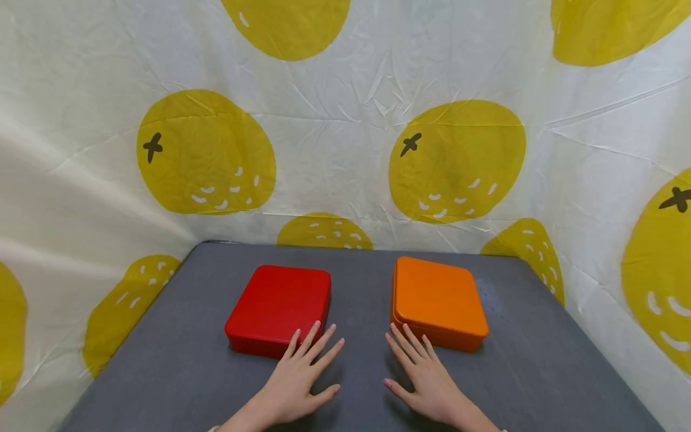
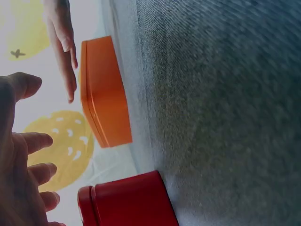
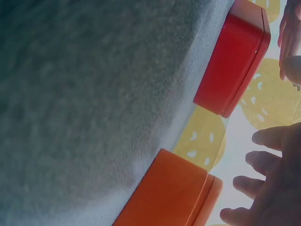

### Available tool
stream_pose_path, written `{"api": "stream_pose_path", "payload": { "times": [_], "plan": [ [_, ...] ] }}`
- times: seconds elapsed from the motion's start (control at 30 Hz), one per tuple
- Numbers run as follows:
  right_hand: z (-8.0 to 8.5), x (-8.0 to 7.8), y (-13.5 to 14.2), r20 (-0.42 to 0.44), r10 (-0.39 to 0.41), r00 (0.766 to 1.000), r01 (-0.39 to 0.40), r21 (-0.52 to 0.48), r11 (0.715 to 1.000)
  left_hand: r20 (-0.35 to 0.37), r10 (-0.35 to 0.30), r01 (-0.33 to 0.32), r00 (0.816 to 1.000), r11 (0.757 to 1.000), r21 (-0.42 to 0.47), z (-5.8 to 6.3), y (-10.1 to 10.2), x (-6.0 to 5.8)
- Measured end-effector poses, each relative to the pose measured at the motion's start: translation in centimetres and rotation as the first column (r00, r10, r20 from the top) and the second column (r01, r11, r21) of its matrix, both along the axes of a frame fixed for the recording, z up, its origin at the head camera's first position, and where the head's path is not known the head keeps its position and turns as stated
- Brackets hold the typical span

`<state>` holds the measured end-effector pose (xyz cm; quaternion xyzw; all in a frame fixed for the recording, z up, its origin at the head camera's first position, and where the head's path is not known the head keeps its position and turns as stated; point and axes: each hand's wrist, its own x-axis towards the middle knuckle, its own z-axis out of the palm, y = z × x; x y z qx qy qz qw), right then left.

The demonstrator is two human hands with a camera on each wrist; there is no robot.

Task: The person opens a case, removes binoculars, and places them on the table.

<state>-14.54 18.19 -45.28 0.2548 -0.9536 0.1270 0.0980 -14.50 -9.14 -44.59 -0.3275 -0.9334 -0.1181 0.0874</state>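
A red lidded box [image 1: 279, 303] lies at the left of the grey table, its lid seam visible in the right wrist view. To its right sits an orange lidded box [image 1: 439, 297], turned slightly, also closed. My left hand [image 1: 297, 381] hovers at the near edge of the red box with fingers spread, holding nothing. My right hand [image 1: 423, 378] is likewise spread in front of the orange box and holds nothing. Both wrist views show the hands above the tabletop, apart from the boxes. What the boxes contain is hidden.
The grey table [image 1: 178, 360] stands against a white curtain [image 1: 335, 150] printed with yellow fruit, which also closes off the left and right sides. A strip of bare tabletop separates the two boxes.
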Motion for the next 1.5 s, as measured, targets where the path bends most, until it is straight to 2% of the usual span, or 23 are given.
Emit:
{"api": "stream_pose_path", "payload": {
  "times": [0.23, 0.33, 0.53, 0.67, 0.83, 1.0, 1.07, 1.17, 1.27, 1.4, 1.5],
  "plan": [
    [0.4, -0.4, -0.6, 0.016, 0.01, 1.0, -0.01, -0.034, 0.999, -0.073, 0.032, -0.03, 0.997, 0.999, 0.025, 0.2, -0.9, 0.1],
    [0.6, -0.5, -0.9, 0.014, 0.019, 1.0, -0.019, -0.064, 0.998, -0.072, 0.048, -0.044, 0.996, 0.997, 0.058, 0.3, -1.4, 0.0],
    [0.8, -0.6, -1.6, -0.004, 0.035, 0.999, -0.035, -0.143, 0.989, -0.001, 0.067, -0.065, 0.998, 0.976, 0.208, 0.4, -2.1, 0.0],
    [0.8, -0.7, -2.1, 0.054, 0.027, 0.998, -0.014, -0.225, 0.974, -0.025, 0.05, -0.039, 0.998, 0.946, 0.322, 0.6, -2.5, 0.0],
    [0.7, -1.2, -2.6, 0.136, 0.067, 0.988, -0.012, -0.37, 0.929, -0.043, 0.044, -0.02, 0.998, 0.892, 0.451, 0.9, -3.1, -0.1],
    [0.9, -1.5, -2.9, 0.127, 0.154, 0.98, -0.076, -0.476, 0.876, -0.069, 0.049, 0.001, 0.996, 0.813, 0.582, 1.1, -3.9, -0.5],
    [1.1, -1.6, -3.1, 0.13, 0.195, 0.972, -0.102, -0.516, 0.851, -0.083, 0.057, 0.008, 0.995, 0.776, 0.631, 1.2, -4.3, -0.7],
    [1.4, -1.6, -3.3, 0.164, 0.248, 0.955, -0.117, -0.56, 0.82, -0.099, 0.087, 0.004, 0.991, 0.736, 0.677, 1.3, -4.9, -0.9],
    [1.6, -1.8, -3.6, 0.232, 0.294, 0.927, -0.102, -0.599, 0.794, -0.107, 0.102, 0.005, 0.989, 0.702, 0.712, 1.4, -5.7, -0.9],
    [1.8, -2.0, -4.0, 0.32, 0.32, 0.892, -0.035, -0.655, 0.755, -0.1, 0.134, -0.014, 0.986, 0.665, 0.747, 1.6, -6.8, -1.1],
    [1.9, -2.2, -4.4, 0.33, 0.32, 0.888, -0.014, -0.676, 0.737, -0.058, 0.166, -0.06, 0.984, 0.626, 0.778, 1.7, -7.7, -1.1]
  ]
}}
